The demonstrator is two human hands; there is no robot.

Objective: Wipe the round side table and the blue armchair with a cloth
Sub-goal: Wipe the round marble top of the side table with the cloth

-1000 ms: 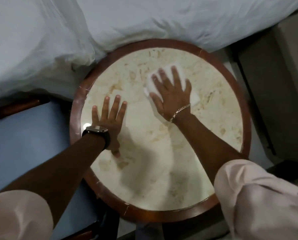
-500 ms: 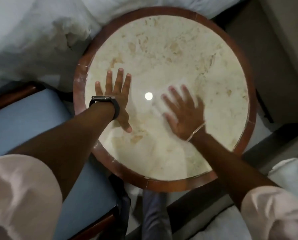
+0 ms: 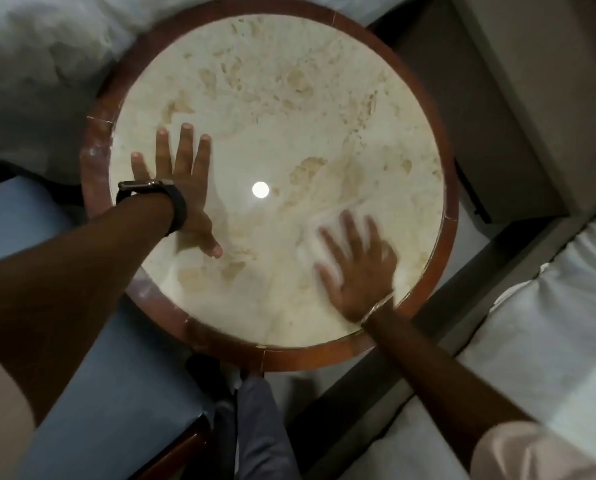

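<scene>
Round bench centre frame. Left hand flat at 9 o'clock, fingers spread. Right hand at 4 o'clock, fingers spread, pressing blurred white cloth. Blue armchair touching bench at 8 o'clock.

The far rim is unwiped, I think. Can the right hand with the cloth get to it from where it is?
Probably yes: the right hand presses the cloth near the table's near-right rim, and the marble between is bare.

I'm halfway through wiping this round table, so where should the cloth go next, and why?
Probably sweep the right hand and cloth along the near edge toward the left hand; the cloth sits at the table's right side, leaving that stretch uncovered.
</scene>
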